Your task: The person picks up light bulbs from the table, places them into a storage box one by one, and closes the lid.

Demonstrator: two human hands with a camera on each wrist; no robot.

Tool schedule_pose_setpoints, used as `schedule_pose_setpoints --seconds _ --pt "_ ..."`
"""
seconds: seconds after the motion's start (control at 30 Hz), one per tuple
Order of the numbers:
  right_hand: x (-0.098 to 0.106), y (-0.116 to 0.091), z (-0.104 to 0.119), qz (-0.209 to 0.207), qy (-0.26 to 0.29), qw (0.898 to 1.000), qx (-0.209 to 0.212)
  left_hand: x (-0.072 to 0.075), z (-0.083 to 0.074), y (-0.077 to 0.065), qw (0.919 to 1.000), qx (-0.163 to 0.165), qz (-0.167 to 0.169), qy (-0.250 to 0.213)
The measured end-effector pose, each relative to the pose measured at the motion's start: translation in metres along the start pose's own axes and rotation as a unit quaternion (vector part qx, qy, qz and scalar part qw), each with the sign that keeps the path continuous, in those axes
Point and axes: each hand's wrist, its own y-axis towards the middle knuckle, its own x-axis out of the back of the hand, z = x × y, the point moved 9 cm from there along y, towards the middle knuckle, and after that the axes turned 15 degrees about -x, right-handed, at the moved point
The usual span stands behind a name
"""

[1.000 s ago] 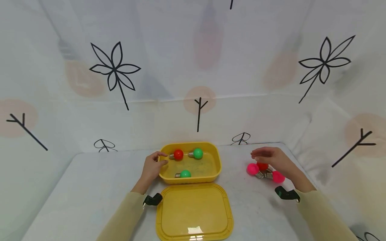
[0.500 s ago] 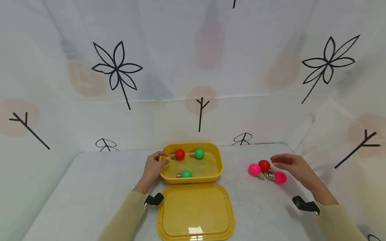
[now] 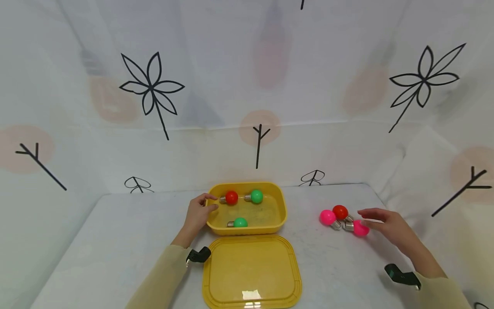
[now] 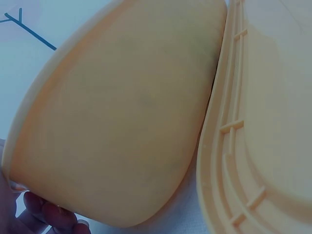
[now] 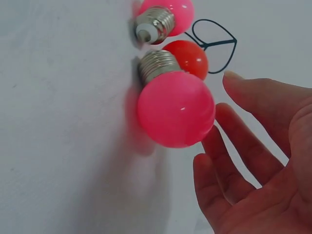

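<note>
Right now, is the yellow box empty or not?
Not empty: the box holds one red bulb and two green bulbs.

And from your right wrist, the nearer pink bulb (image 5: 175, 109) covers the base of the red bulb (image 5: 191, 56), the top edge crops the farther pink bulb (image 5: 179, 13), and your right hand (image 5: 273, 190) runs off the side! Over to your left wrist: the yellow box (image 4: 107, 117) hides its own inside, your left hand (image 3: 197, 214) is cropped, the yellow lid (image 4: 278, 107) too
</note>
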Motion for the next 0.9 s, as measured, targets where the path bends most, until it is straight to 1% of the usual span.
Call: schedule_pose_setpoints --seconds 0.1,0.43,0.7,0.9 --pt "-0.003 -0.001 -0.005 0.007 0.004 1.0 -0.005 0.0 0.0 -0.001 1.0 -0.002 0.001 -0.001" --pt "-0.011 -0.001 -0.016 0.022 0.018 1.0 -0.007 -0.001 -0.001 -0.001 0.9999 0.007 0.009 -0.001" --pt "-0.013 0.0 -0.016 0.035 0.02 0.999 -0.008 0.0 -0.001 0.0 1.0 0.003 0.001 -0.002" --pt "-0.015 0.001 -0.019 0.034 0.027 0.999 -0.014 0.001 -0.001 0.001 1.0 -0.002 0.002 0.001"
